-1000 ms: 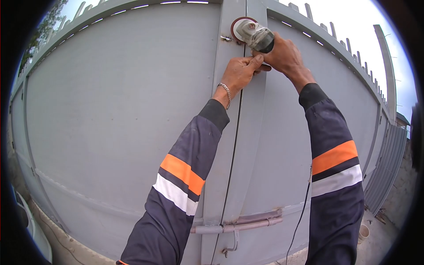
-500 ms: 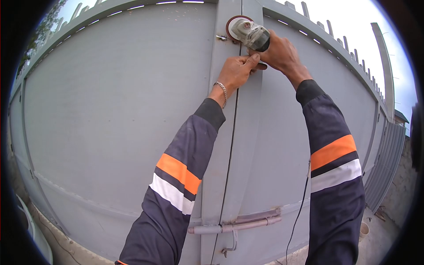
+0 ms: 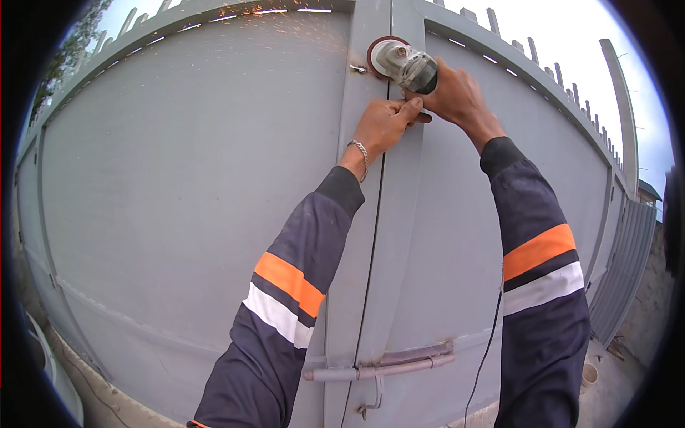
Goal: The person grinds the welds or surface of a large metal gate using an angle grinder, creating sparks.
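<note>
An angle grinder point(image 3: 412, 68) with a reddish-brown disc point(image 3: 373, 53) is held high against the grey metal gate point(image 3: 214, 157), over the seam between its two leaves. My right hand point(image 3: 459, 94) is wrapped round the grinder's body. Just below, my left hand point(image 3: 384, 126) is closed on a dark handle, its end showing past my fingers; where it joins the tool is hidden. Orange sparks point(image 3: 278, 25) fly leftward along the gate's top. Left of the disc, a small shiny metal piece point(image 3: 359, 69) sticks out from the gate frame.
Lower on the gate, a sliding bolt point(image 3: 399, 367) crosses the seam. A black cable point(image 3: 486, 349) hangs beside my right sleeve. Spikes line the gate's top. A small bucket point(image 3: 589, 374) stands at right, and a pale rounded object point(image 3: 53, 378) lies at lower left.
Sparks at the upper left are much denser and brighter now. The grinder, both hands and the gate all sit slightly lower in view; both hands keep their hold.
</note>
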The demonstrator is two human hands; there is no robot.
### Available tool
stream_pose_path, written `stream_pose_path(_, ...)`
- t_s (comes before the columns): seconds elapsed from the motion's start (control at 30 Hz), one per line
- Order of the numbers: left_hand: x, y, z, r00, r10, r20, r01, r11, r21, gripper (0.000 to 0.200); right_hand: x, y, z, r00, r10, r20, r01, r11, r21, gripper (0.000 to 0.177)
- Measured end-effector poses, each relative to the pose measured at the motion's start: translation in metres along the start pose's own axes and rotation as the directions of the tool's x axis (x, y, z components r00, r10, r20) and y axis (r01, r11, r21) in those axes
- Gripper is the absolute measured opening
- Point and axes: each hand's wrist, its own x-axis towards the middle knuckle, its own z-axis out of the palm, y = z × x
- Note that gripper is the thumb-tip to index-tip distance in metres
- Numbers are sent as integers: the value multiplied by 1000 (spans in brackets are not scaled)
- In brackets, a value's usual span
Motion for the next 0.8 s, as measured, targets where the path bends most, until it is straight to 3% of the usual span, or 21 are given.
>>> stream_pose_path(0.23,-4,6,1,1000,3,-22,-2,1000,6,62,-2,-1,3,998,-4,-61,6,1000,20,64)
stream_pose_path(0.8,-4,6,2,999,24,-22,-25,999,-28,62,0,-5,0,999,52,8,-52,999,6,58)
